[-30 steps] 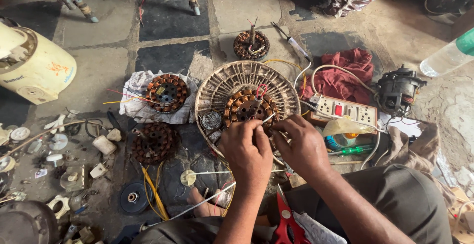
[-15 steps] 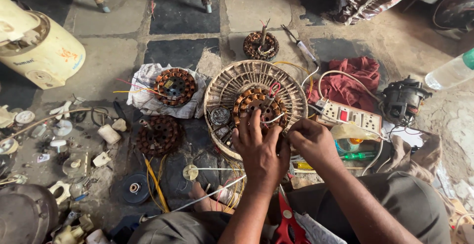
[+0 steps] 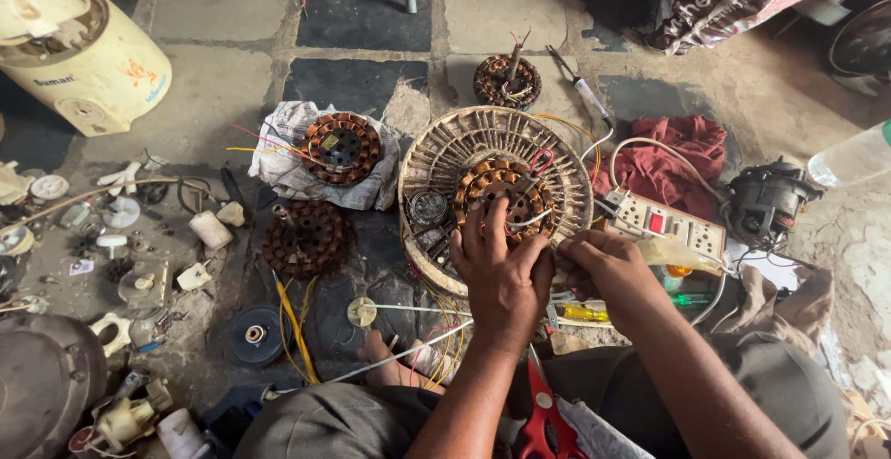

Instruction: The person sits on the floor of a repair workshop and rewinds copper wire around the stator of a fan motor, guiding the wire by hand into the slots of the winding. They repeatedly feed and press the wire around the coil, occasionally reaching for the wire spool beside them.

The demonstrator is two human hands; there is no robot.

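A round ribbed fan motor housing [image 3: 445, 153] lies on the stone floor with a copper-wound stator [image 3: 487, 185] set in it. My left hand [image 3: 501, 269] rests on the stator's near edge, fingers spread over the copper coils and a white wire. My right hand [image 3: 594, 269] is beside it at the housing's right rim, fingers pinched together on what looks like the end of a wire; the exact grip is hidden.
Two more copper stators [image 3: 341, 146] [image 3: 306, 238] lie to the left, one on newspaper, and a smaller one [image 3: 507, 80] behind. A white switch board [image 3: 664, 222], red cloth [image 3: 673, 157], black motor [image 3: 766, 201], cream appliance body [image 3: 79, 60], red-handled pliers [image 3: 541, 417] and scattered small parts surround me.
The camera has shifted slightly, so everything sits a little lower in view. Both hands stay on the stator, with the left fingers reaching a little further over the coils.
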